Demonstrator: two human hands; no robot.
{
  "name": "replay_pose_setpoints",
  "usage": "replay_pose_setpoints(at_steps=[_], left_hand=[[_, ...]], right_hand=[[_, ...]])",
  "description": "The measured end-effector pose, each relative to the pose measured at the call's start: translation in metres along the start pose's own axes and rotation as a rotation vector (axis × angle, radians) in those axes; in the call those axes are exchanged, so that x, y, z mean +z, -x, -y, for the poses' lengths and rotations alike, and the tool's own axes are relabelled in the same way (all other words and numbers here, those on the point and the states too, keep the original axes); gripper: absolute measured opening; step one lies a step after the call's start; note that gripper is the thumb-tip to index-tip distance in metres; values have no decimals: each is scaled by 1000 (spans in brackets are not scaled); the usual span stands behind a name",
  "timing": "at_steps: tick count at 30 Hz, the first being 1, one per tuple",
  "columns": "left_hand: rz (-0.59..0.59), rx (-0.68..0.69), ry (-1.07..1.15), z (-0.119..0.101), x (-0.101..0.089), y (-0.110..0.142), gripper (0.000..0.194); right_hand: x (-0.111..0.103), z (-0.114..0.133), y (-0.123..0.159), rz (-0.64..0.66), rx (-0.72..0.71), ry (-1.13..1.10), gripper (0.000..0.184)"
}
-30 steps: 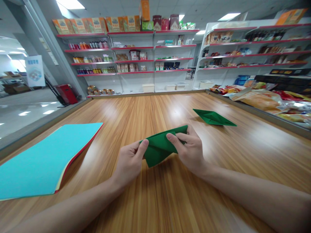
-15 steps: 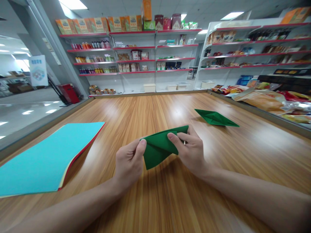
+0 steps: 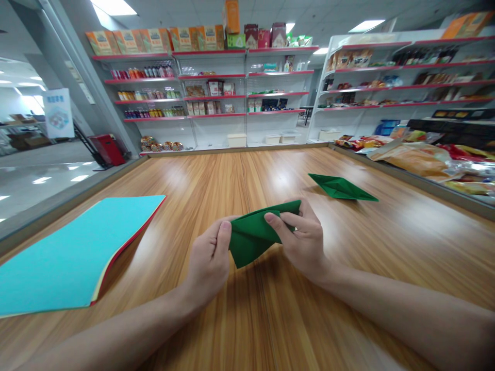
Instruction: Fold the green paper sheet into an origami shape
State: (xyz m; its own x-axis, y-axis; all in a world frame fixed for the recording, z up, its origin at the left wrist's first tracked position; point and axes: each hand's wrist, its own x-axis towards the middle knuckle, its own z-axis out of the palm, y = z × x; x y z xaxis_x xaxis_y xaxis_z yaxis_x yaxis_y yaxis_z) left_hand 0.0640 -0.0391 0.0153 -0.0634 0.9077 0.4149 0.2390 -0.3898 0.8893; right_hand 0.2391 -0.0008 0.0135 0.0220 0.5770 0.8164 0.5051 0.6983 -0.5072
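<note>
A folded sheet of green paper [image 3: 253, 238] is held up just above the wooden table, between both hands. My left hand [image 3: 212, 252] pinches its left end, thumb on the near face. At the right end my right hand [image 3: 303, 234] grips it, with the thumb on the front layer and fingers behind, partly hidden. The paper has a doubled upper edge and a slanting crease, and its lower left corner points down. Further back to the right, a second folded green paper piece [image 3: 342, 187], long and pointed at both ends, rests on the table.
A stack of coloured paper [image 3: 77, 247], light blue on top, lies on the left of the table [image 3: 201, 178]. Bagged snacks [image 3: 413, 157] are heaped past the table's right edge. Stocked shelves [image 3: 216, 74] stand behind. A red hand truck [image 3: 108, 149] is on the floor at left.
My left hand has shifted slightly to the right along the green paper, and the paper's lower left corner has moved slightly right. My right hand keeps nearly the same grip. The view has shifted a little.
</note>
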Motion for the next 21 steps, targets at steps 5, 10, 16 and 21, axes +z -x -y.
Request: replay_pose_setpoints(at_steps=[5,10,16,21], left_hand=[[50,33,125,0,2,1,34],[53,3,183,-1,2,-1,37],[15,-100,87,4,-4,-1,40],[0,-69,49,4,-5,0,46]], right_hand=[[-1,3,-1,6,26,-18,36],[0,5,-1,13,50,-21,36],[4,6,1,-2,17,-14,37],[5,6,1,-1,-8,-14,38]])
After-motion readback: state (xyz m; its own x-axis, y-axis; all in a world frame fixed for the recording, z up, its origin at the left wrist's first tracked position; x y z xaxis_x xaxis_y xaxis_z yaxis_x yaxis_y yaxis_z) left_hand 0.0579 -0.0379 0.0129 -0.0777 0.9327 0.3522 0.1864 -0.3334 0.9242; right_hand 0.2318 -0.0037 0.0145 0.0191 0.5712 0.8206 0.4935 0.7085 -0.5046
